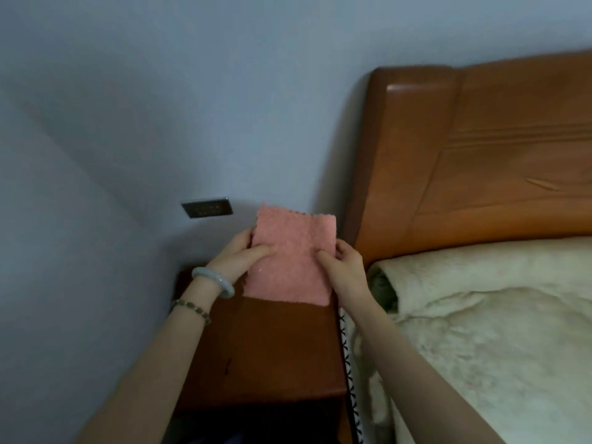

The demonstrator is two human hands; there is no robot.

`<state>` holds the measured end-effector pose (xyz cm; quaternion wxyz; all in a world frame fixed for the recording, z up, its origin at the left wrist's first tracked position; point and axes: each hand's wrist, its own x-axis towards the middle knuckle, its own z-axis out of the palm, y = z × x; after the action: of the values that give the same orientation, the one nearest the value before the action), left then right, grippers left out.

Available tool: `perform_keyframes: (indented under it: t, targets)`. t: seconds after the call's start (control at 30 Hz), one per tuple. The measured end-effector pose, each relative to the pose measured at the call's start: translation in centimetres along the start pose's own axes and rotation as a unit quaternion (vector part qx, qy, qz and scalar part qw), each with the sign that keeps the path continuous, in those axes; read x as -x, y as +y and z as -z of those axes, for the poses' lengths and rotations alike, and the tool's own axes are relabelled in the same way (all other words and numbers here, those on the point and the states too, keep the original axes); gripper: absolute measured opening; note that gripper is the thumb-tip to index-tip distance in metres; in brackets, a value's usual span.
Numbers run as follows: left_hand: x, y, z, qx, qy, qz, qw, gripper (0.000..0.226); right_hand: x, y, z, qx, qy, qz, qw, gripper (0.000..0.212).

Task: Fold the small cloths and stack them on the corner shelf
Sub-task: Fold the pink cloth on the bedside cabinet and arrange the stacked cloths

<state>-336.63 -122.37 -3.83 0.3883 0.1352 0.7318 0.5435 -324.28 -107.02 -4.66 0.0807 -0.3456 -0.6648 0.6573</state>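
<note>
In a room corner, above a brown wooden shelf: a pink cloth, held up in the air, roughly upright, taller than wide, wavy along the top edge. Lower edge over the shelf top, touching or not unclear. Already folded once or not: impossible to tell. Left hand pinching the cloth's left edge, thumb flat across the front, fingers hidden behind. Right hand pinching the right edge the same way, thumb in front. On the left wrist, a pale bangle and a beaded bracelet. Right of the shelf, just beside it, a bed, cream-covered, with an orange-brown headboard. On the blue-grey wall, left of the cloth, a dark socket. No other cloths in view.

Probably the start of a fold, with stacking yet to come. For a neat result: keep both pinches level, bring one edge over to meet the opposite edge, line up the corners before making the crease. Then lay the cloth flat on the shelf and press along the fold with straight fingers; fluffy fabric, likely springy, so press firmly. Place square against the back corner, ready for further cloths on top.
</note>
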Motion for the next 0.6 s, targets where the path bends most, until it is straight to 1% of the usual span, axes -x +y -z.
perform_keyframes:
  t: [0.07,0.13,0.17,0.27,0.33,0.43,0.47,0.5,0.6]
  targets:
    - [1.0,2.6,-1.4,0.006,-0.048,-0.036,0.998,0.07,2.6,-1.5,2.3,-0.027,0.029,0.017,0.999,0.018]
    - [1.3,4.5,-3.7,0.013,-0.11,-0.057,0.992,0.085,5.4,-2.5,5.3,-0.044,0.075,0.029,0.996,0.022]
    - [1.5,5.2,-5.1,0.015,-0.142,-0.064,0.988,0.087,6.7,-2.7,6.8,-0.053,0.097,0.033,0.993,0.025]
    - [2.3,7.9,-10.4,0.018,-0.224,-0.102,0.969,0.08,11.3,-3.6,11.5,-0.074,0.177,0.043,0.981,0.032]
    - [3.5,10.0,-14.5,-0.001,-0.282,-0.129,0.951,0.083,14.8,-3.7,14.7,-0.097,0.243,0.053,0.964,0.036]
    - [6.0,12.3,-21.5,-0.009,-0.365,-0.156,0.918,0.084,21.0,-3.5,19.3,-0.126,0.342,0.075,0.928,0.032]
    - [6.7,12.6,-23.2,-0.012,-0.382,-0.162,0.91,0.085,22.7,-3.4,20.3,-0.137,0.363,0.076,0.919,0.03]
    - [8.2,13.1,-26.0,-0.026,-0.408,-0.174,0.896,0.082,25.5,-3.0,21.7,-0.147,0.396,0.077,0.903,0.029]
    - [12.6,13.3,-33.1,-0.046,-0.467,-0.201,0.86,0.058,32.5,-1.6,25.0,-0.154,0.47,0.082,0.865,0.023]
